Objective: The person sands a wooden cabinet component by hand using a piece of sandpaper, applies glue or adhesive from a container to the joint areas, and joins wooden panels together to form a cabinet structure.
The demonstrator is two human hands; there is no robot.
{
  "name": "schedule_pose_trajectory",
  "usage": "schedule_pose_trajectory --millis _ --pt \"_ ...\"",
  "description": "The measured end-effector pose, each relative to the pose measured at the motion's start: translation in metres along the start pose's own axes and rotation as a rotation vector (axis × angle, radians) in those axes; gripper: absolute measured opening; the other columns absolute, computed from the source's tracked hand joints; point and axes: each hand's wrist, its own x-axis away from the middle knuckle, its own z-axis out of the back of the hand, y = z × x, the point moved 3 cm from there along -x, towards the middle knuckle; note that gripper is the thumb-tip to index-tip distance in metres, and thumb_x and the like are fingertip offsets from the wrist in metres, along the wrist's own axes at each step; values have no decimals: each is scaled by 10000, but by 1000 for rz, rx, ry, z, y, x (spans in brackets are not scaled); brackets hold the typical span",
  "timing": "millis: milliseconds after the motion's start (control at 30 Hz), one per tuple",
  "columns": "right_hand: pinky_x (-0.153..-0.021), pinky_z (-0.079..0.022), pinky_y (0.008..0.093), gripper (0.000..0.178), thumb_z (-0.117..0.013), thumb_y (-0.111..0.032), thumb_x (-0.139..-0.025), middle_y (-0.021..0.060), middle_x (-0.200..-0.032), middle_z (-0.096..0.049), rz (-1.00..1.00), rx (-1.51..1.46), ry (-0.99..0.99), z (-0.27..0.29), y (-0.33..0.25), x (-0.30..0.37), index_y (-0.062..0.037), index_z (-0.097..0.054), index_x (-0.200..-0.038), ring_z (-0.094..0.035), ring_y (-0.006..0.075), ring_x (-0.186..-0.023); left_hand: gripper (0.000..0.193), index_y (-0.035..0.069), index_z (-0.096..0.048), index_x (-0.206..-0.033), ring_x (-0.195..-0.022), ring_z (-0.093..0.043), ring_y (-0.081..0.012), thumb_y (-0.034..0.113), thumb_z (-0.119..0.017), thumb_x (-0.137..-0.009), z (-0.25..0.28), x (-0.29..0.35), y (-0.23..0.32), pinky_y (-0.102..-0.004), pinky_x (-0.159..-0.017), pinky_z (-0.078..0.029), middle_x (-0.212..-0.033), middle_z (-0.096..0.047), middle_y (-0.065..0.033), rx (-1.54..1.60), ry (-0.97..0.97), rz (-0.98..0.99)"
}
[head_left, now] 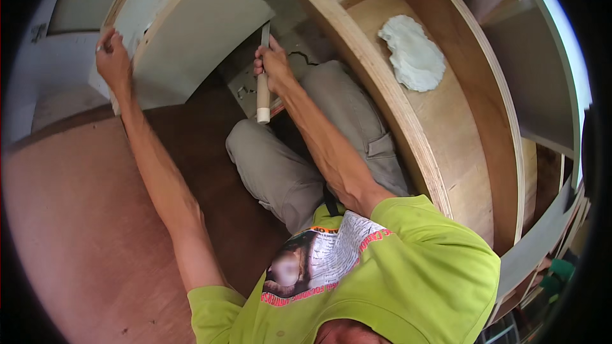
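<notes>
Lime-green shirt [440,267] cloth lay nearest the camera, below both hands. Leftmost, the left hand [115,64], fingers bent, was at the edge of a grey panel [213,38]; whether it gripped, one could not tell. Right of it, the right hand [275,67] clasped a wooden-handled tool [262,92], metal end upward. Beyond that hand's right stood a plywood box [366,57] holding a crumpled white mass [413,54].

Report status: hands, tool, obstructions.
Right hand gripping wooden-handled flat metal-bladed tool. Left hand at wood-edged grey panel. Crumpled white lump, clear of both hands.
</notes>
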Motion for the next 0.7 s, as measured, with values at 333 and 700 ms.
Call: schedule_pose_trajectory --millis 333,700 --pt "-422 -372 221 663 -417 -7 -917 9 -731 -456 33 73 60 -3 -23 -27 -179 -254 -1536 -405 79 -525 336 -15 -619 -1151 -958 -646 -186 228 -583 -923 -11 0 9 -292 -855 -474 -1004 -684 -120 22 -58 45" --pt "-422 -370 225 672 -414 -5 -924 6 -743 -450 -19 -44 8 -12 -9 -26 -176 -221 -1545 -396 73 -521 357 -59 -592 -1173 -1013 -651 -205 208 -571 -936 -7 0 19 -300 -889 -479 -1057 -667 -149 -13 -103 59"
